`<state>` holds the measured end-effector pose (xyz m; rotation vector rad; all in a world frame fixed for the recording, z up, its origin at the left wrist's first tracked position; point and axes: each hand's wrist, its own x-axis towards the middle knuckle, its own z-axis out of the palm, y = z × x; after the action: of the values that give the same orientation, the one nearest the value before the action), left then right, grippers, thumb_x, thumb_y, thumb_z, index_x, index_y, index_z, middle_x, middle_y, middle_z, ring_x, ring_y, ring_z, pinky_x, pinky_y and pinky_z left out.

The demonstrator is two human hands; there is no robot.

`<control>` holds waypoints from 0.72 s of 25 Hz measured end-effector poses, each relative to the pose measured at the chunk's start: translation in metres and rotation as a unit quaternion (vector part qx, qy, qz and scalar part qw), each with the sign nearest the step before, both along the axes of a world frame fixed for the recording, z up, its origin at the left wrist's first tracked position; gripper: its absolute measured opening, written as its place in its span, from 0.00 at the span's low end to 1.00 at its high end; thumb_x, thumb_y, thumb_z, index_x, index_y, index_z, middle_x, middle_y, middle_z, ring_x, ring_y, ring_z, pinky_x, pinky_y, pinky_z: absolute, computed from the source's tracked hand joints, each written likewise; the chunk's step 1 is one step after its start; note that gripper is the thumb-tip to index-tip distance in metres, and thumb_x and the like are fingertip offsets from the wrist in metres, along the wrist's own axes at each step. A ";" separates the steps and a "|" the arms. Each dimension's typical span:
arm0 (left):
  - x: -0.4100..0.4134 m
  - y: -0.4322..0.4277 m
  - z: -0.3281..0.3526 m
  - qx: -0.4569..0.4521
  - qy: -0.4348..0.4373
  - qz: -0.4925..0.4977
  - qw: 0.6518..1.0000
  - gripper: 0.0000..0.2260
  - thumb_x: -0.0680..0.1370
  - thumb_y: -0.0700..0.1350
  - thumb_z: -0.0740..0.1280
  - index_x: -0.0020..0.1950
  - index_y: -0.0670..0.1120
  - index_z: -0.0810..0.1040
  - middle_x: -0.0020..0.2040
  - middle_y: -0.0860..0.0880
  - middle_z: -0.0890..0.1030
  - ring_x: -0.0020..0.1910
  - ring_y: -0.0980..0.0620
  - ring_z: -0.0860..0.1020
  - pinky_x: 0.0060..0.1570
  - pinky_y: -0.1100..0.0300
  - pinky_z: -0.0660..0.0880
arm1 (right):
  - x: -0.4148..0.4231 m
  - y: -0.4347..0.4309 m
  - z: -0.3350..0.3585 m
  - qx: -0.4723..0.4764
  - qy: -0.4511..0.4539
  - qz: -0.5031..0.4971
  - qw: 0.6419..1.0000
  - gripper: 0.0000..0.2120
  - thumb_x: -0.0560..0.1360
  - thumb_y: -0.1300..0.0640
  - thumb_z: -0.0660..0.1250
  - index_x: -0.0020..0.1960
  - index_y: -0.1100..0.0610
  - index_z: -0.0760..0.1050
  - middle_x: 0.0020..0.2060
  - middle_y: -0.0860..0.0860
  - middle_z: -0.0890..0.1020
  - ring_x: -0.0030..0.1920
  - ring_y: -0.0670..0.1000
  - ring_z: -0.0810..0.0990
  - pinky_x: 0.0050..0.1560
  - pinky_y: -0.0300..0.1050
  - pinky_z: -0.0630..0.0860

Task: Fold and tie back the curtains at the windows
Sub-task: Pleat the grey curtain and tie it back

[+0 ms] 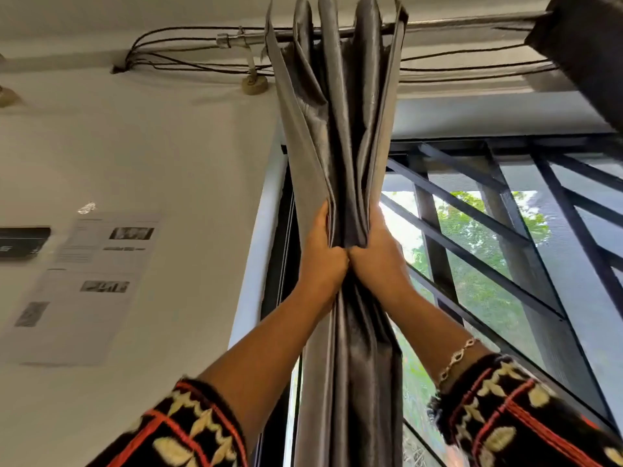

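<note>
- We look up at a pale wall (135,156) on the left and a window (488,298) on the right. Dark bars (472,257) cross the glass, with blurred green leaves behind them.
- Printed sheets of paper (94,281) are stuck to the wall, but their text is too blurred for us to read. A dark object (23,242) beside them is cut off by the left edge.
- Black cables (188,62) run along the top of the wall, just under a metal rod (438,25).
- The grey curtain (337,129) hangs from the rod at the window's left side, gathered into tight upright pleats. Its top and bottom both run out of the frame.
- The left hand (320,261) grips the gathered pleats from the left, with its fingers curled in against the cloth.
- The right hand (379,261) grips them from the right in the same way. The knuckles of the two hands touch in front of the curtain, and most of the fingertips are hidden in the folds.
- A chain bracelet (458,358) sits on the right forearm, above dark embroidered sleeves (505,426) that are cut off at the bottom edge.
- Only a dark corner of a second curtain (586,52) shows at the top right.
</note>
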<state>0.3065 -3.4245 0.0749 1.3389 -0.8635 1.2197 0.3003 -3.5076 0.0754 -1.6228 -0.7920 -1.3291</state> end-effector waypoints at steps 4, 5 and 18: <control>-0.002 0.022 -0.040 -0.011 0.032 0.036 0.999 0.33 0.72 0.26 0.60 0.73 0.49 0.62 0.68 0.46 0.71 0.65 0.49 0.72 0.65 0.49 0.71 | -0.007 0.008 -0.035 -0.005 0.059 0.020 0.998 0.41 0.69 0.62 0.67 0.74 0.47 0.50 0.59 0.57 0.77 0.56 0.60 0.77 0.54 0.49 0.74; -0.003 0.026 -0.053 -0.011 0.046 0.045 0.998 0.32 0.72 0.26 0.60 0.73 0.48 0.62 0.69 0.46 0.71 0.66 0.49 0.72 0.65 0.51 0.71 | -0.008 0.009 -0.045 0.001 0.075 0.028 0.997 0.41 0.69 0.62 0.68 0.74 0.48 0.50 0.59 0.57 0.77 0.55 0.60 0.77 0.53 0.48 0.74; -0.042 0.025 -0.248 0.001 0.231 0.194 0.954 0.25 0.71 0.27 0.56 0.66 0.42 0.69 0.55 0.45 0.79 0.50 0.49 0.78 0.44 0.72 0.73 | -0.016 0.013 -0.212 0.001 0.236 0.068 0.969 0.23 0.72 0.57 0.68 0.64 0.55 0.66 0.52 0.54 0.81 0.52 0.57 0.80 0.45 0.42 0.73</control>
<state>0.2649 -3.3996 -0.1731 1.7582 -0.2757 1.1204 0.2845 -3.4947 -0.1365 -1.7545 -0.5952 -0.7973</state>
